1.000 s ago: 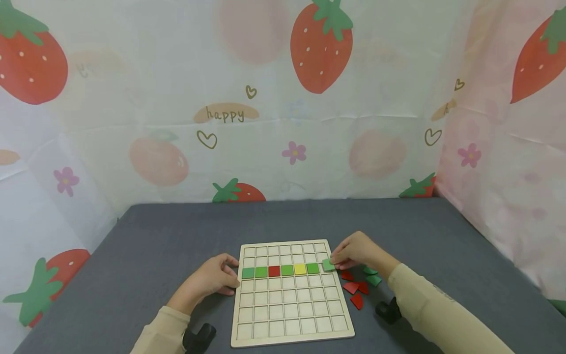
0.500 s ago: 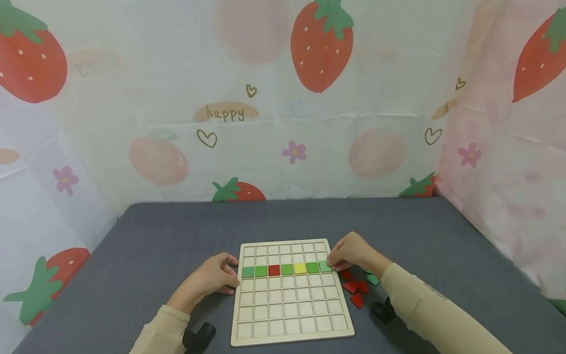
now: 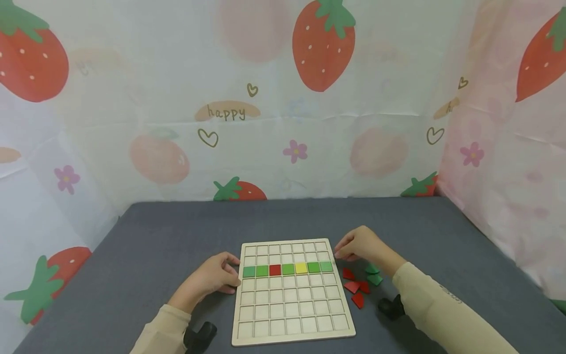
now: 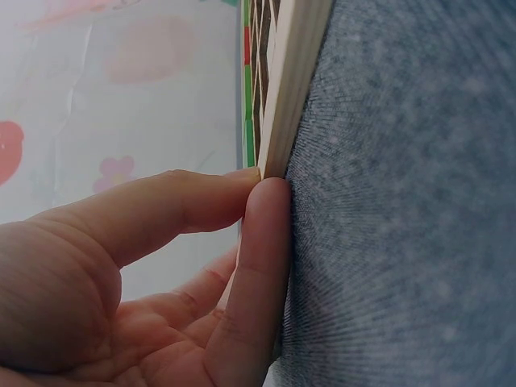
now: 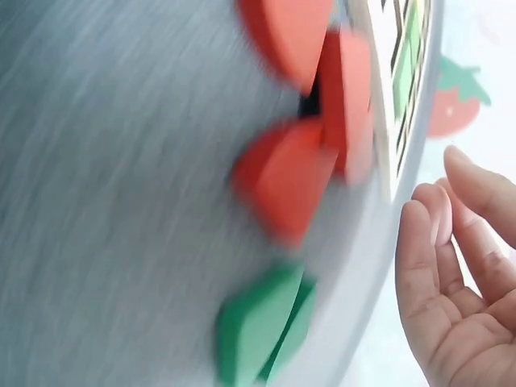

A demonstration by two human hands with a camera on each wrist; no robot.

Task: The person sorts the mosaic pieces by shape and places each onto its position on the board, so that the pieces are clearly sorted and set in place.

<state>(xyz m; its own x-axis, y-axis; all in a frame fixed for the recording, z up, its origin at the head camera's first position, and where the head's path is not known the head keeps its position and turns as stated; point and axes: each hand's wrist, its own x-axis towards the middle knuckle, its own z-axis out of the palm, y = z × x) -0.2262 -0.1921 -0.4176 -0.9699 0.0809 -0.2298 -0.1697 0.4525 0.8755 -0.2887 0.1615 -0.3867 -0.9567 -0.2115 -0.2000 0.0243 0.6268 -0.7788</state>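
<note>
Green, red and yellow tiles (image 3: 288, 269) fill one row; other rows stand bare. Left hand (image 3: 212, 275) pinches the board (image 3: 294, 340); right hand (image 3: 361, 244), relaxed, is empty.

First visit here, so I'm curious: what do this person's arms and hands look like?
The left sleeve and right sleeve are beige, the right one with a small dark marking. A rounded black device shows near each wrist. The left hand and right hand wear no gloves.
</note>
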